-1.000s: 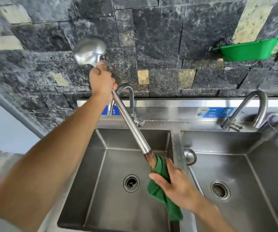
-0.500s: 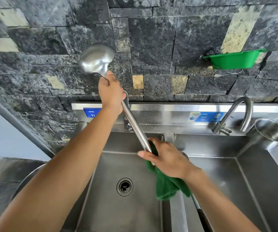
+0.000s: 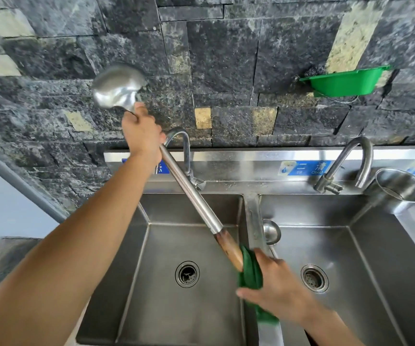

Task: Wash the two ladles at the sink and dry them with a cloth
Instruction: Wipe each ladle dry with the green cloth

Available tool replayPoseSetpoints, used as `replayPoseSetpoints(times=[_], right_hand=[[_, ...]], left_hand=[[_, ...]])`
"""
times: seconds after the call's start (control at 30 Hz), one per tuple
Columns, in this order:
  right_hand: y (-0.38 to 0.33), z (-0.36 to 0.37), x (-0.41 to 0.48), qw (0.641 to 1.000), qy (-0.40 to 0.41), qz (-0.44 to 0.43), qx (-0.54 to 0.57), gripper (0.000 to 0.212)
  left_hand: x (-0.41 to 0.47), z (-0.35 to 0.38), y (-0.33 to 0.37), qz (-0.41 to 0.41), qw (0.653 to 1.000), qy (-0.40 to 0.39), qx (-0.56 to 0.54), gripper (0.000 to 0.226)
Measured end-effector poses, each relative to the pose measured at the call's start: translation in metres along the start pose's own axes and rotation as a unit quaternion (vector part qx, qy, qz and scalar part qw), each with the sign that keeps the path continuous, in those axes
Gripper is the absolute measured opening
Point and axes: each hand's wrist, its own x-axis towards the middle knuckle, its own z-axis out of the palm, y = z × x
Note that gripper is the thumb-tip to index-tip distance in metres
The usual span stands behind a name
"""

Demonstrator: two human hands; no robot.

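Head view: left hand (image 3: 142, 136) grips ladle (image 3: 189, 188) shaft below bowl; right hand (image 3: 276, 285) clenches green cloth (image 3: 250, 273) around wooden handle, tip hidden

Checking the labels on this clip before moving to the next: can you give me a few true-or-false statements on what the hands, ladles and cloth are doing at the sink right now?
1. The left hand grips the long steel ladle with a wooden handle end just below its bowl. True.
2. The right hand holds a green cloth around that wooden end. True.
3. The ladle's bowl hangs down inside the left basin. False: it is raised in front of the dark stone wall.
4. A second steel ladle shows its bowl in the right basin, beside the divider. True.
5. The green plastic basket lies in the right basin. False: it hangs on the stone wall.
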Motion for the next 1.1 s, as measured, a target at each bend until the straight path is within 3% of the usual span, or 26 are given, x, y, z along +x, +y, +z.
replayPoseSetpoints(times=[0.1,0.17,0.3,0.4,0.5,0.57,0.63,0.73,0.77,0.83,0.87,0.93,1.0,1.1], right_hand=[[0.040,-0.004,-0.041,0.995,-0.046,0.072,0.043,0.048],[0.050,-0.022,-0.053,0.985,0.010,0.096,0.141,0.039],[0.021,-0.065,-0.027,0.936,0.170,0.046,0.304,0.025],[-0.020,-0.084,0.012,0.947,0.201,0.003,0.250,0.025],[-0.052,-0.090,0.042,0.975,0.109,-0.012,0.193,0.026],[-0.055,-0.089,0.044,0.970,-0.004,0.023,0.242,0.028],[-0.045,-0.086,0.030,0.926,-0.075,0.086,0.359,0.021],[-0.024,-0.072,0.000,0.821,-0.098,0.126,0.547,0.024],[-0.019,-0.068,-0.007,0.804,-0.098,0.128,0.572,0.035],[-0.013,-0.063,-0.018,0.820,-0.070,0.135,0.552,0.053],[-0.010,-0.062,-0.021,0.837,-0.048,0.135,0.527,0.053],[0.000,-0.068,-0.029,0.867,-0.014,0.129,0.482,0.034],[0.018,-0.074,-0.039,0.885,0.020,0.135,0.444,0.025],[0.056,-0.079,-0.051,0.916,0.065,0.169,0.359,0.034]], left_hand=[[0.014,-0.007,0.007,0.016,1.000,-0.018,-0.007,0.024],[0.013,0.000,0.002,0.011,1.000,-0.025,-0.011,0.024],[-0.019,0.028,-0.029,-0.053,0.997,-0.060,-0.021,0.025],[-0.056,0.051,-0.058,-0.124,0.985,-0.103,-0.067,0.025],[-0.091,0.068,-0.076,-0.186,0.968,-0.134,-0.103,0.027],[-0.102,0.074,-0.081,-0.217,0.953,-0.165,-0.130,0.028],[-0.105,0.075,-0.085,-0.253,0.930,-0.201,-0.177,0.032],[-0.111,0.074,-0.099,-0.328,0.870,-0.238,-0.281,0.033],[-0.116,0.074,-0.106,-0.349,0.843,-0.247,-0.326,0.033],[-0.129,0.077,-0.120,-0.397,0.794,-0.245,-0.390,0.033],[-0.136,0.081,-0.128,-0.422,0.787,-0.234,-0.385,0.034],[-0.154,0.092,-0.144,-0.464,0.811,-0.211,-0.289,0.042],[-0.173,0.102,-0.163,-0.479,0.841,-0.220,-0.118,0.051],[-0.206,0.106,-0.194,-0.449,0.842,-0.269,0.131,0.038]])
